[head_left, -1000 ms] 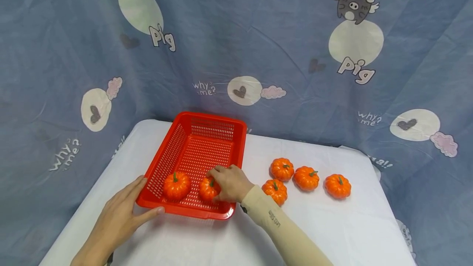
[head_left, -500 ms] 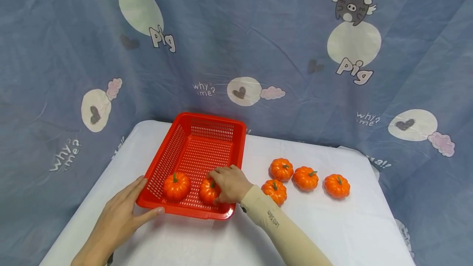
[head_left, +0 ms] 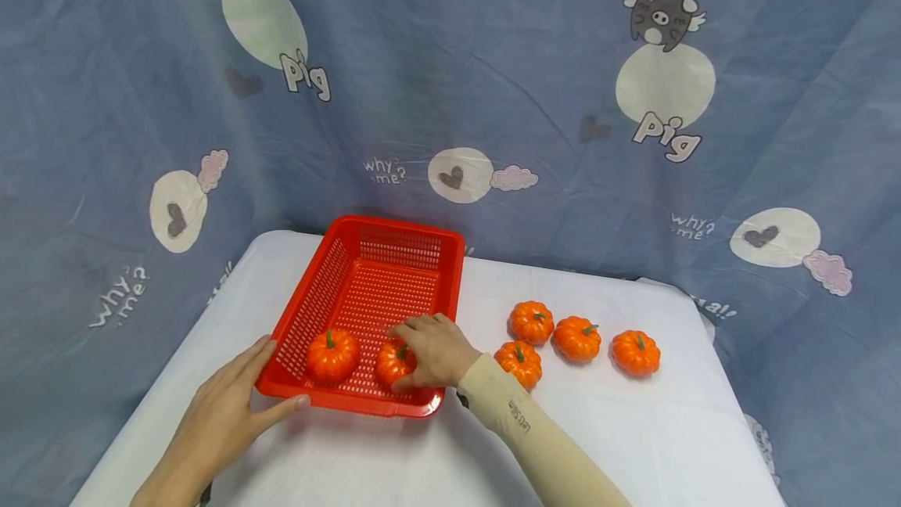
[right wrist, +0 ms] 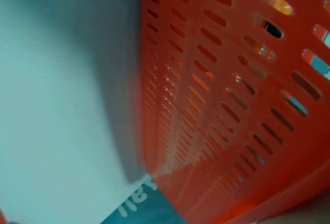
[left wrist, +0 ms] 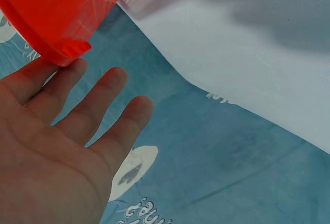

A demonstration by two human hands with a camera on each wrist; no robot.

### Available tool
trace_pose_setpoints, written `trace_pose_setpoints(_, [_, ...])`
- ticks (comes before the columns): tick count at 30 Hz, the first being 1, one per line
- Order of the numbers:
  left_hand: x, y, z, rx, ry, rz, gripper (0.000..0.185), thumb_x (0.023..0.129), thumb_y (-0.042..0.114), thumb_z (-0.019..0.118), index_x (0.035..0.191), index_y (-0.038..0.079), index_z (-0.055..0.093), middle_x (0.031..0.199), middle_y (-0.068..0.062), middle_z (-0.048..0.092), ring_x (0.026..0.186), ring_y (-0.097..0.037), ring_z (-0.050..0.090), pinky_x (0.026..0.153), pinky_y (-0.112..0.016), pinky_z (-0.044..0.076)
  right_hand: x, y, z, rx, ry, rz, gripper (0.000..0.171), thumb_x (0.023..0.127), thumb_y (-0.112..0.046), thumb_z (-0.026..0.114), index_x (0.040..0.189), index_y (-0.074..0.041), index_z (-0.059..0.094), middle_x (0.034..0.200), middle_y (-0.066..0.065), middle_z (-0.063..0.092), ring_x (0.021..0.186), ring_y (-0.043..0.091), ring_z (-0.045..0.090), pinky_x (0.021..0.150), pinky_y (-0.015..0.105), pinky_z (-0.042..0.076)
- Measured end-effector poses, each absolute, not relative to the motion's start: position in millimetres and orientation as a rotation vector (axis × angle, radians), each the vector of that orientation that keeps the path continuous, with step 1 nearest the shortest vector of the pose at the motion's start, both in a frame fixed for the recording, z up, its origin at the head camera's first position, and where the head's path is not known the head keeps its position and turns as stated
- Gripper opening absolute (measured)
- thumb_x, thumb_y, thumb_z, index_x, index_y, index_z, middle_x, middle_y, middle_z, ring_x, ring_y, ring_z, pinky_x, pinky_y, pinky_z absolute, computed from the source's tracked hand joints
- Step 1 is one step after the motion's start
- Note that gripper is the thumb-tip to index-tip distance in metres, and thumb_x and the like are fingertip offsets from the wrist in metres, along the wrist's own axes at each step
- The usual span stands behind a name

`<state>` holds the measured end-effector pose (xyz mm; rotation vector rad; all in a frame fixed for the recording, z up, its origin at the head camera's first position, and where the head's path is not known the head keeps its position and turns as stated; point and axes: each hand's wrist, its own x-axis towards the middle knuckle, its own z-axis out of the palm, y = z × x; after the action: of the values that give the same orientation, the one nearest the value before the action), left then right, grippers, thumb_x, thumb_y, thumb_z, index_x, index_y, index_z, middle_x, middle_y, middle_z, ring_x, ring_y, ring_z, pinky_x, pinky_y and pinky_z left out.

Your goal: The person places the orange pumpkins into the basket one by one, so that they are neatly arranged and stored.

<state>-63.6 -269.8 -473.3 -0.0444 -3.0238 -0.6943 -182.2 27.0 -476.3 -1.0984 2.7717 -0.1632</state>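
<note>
Blue cartoon-printed cloth was hung behind a white-covered table, on which a red perforated basket had been set toward the left edge, its long side running from the near edge to the back. Two small orange pumpkins were lying at the basket's near end: one pumpkin by the left wall, a second pumpkin just to its right. Four loose pumpkins were left in a cluster on the cloth right of the basket, well short of the right edge.

The step in hand was judged to be the setting-down of the second pumpkin in the basket; letting go and a lift clear of the basket's right wall would be called for next, then a reach to the loose four.

The right hand, its arm sleeved in beige, was reached over the basket's near right corner, fingers curled round the second pumpkin. The left hand was laid flat on the table, fingers straight and spread, thumb pressed to the basket's near left corner.
</note>
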Motion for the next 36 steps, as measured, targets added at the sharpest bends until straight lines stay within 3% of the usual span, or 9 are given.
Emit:
trace_pose_setpoints(4, [-64,-269,-473,-0.042,-3.025,-0.687,0.124,0.072,0.085,0.064,0.154,-0.004,0.036,0.154,-0.029,0.038,0.132,-0.052,0.04,0.104,-0.074,0.033,-183,31,-477,-1.149,2.758,-0.323,0.081,0.079,-0.063,0.078,0.147,-0.029,0.051,0.145,-0.003,0.053,0.137,0.017,0.046,0.116,0.04,0.037])
trace_pose_setpoints(14, [-65,-269,-474,-0.032,-3.03,-0.693,0.124,0.072,0.084,0.065,0.154,-0.004,0.035,0.154,-0.03,0.038,0.132,-0.052,0.04,0.104,-0.074,0.034,-182,39,-464,-1.176,2.709,-0.59,0.076,0.084,-0.049,0.081,0.148,-0.026,0.048,0.146,0.001,0.05,0.136,0.019,0.047,0.113,0.039,0.042])
trace_pose_setpoints(26, [-65,-270,-474,-0.026,-3.044,-0.684,0.124,0.072,0.083,0.066,0.154,-0.004,0.035,0.154,-0.03,0.037,0.132,-0.052,0.04,0.103,-0.075,0.034,-176,63,-440,-1.075,2.743,-0.856,0.078,0.085,-0.051,0.079,0.15,-0.027,0.045,0.15,-0.003,0.047,0.135,0.016,0.047,0.106,0.042,0.05])
trace_pose_setpoints(36, [-66,-271,-474,-0.034,-3.046,-0.685,0.125,0.072,0.084,0.064,0.155,-0.004,0.034,0.154,-0.03,0.036,0.131,-0.053,0.039,0.103,-0.076,0.033,-175,102,-425,-1.059,2.848,-1.008,0.078,0.085,-0.05,0.08,0.15,-0.025,0.046,0.15,-0.009,0.046,0.137,0.009,0.043,0.113,0.037,0.042])
